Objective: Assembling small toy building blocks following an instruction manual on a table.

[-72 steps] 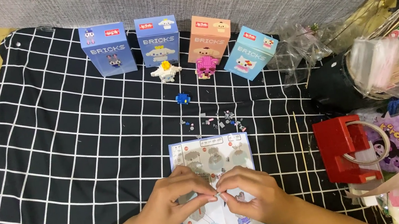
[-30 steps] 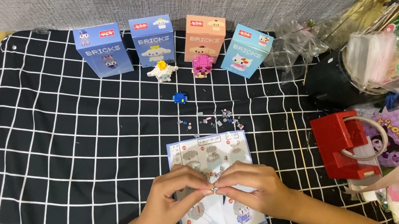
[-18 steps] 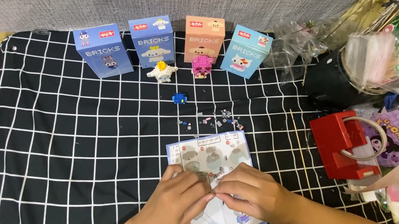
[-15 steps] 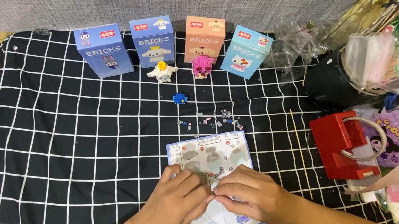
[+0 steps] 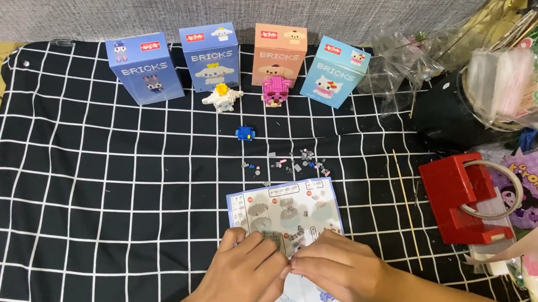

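My left hand (image 5: 246,284) and my right hand (image 5: 339,274) rest together on a printed instruction sheet (image 5: 285,215) lying on the black checked cloth (image 5: 93,197). Their fingertips meet at the middle of the sheet, pinched around something too small to make out. Beyond the sheet lies a scatter of tiny loose bricks (image 5: 295,161) and a small blue brick piece (image 5: 245,132). Further back stand a white brick figure (image 5: 222,98) and a pink brick figure (image 5: 276,89).
Several upright toy boxes line the back: two blue boxes (image 5: 144,69) (image 5: 211,57), an orange box (image 5: 278,52) and a tilted light-blue box (image 5: 333,71). A red tape dispenser (image 5: 465,207), plastic bags (image 5: 403,58) and a thin wooden stick (image 5: 406,209) lie at the right.
My hands have stayed on the sheet, shifting slightly while the fingertips work together. The camera view tilted a little.
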